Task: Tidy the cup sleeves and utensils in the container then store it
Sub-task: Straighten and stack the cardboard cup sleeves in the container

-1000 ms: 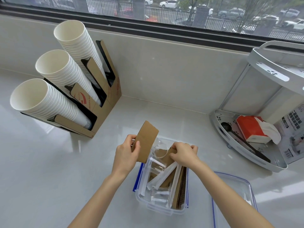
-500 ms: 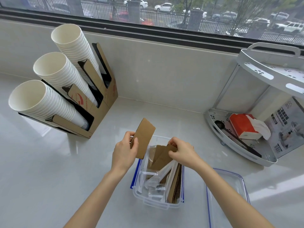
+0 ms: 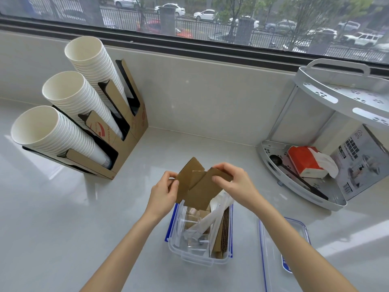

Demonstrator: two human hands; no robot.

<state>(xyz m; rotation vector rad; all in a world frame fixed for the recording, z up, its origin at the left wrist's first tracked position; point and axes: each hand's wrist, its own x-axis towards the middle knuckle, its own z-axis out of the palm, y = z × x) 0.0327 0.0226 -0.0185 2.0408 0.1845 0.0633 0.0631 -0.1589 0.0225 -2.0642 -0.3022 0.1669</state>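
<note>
A clear plastic container point(image 3: 197, 258) with blue clips stands on the counter in front of me. Inside lie wrapped white utensils point(image 3: 207, 220) and a stack of brown cup sleeves point(image 3: 222, 234) on edge along its right wall. My left hand point(image 3: 163, 191) pinches a flat brown cup sleeve point(image 3: 185, 180) above the container's far end. My right hand point(image 3: 235, 184) grips a second brown cup sleeve point(image 3: 205, 190) by its upper edge, overlapping the first one in front.
The container's clear lid point(image 3: 282, 249) lies to the right. A cardboard holder point(image 3: 126, 140) with three stacks of white paper cups stands at the left. A white corner rack point(image 3: 299, 186) with a red tissue pack and a spoon stands at the right, against the wall.
My right hand has lifted a cup sleeve out of the container and brought it up against the sleeve held in my left hand.
</note>
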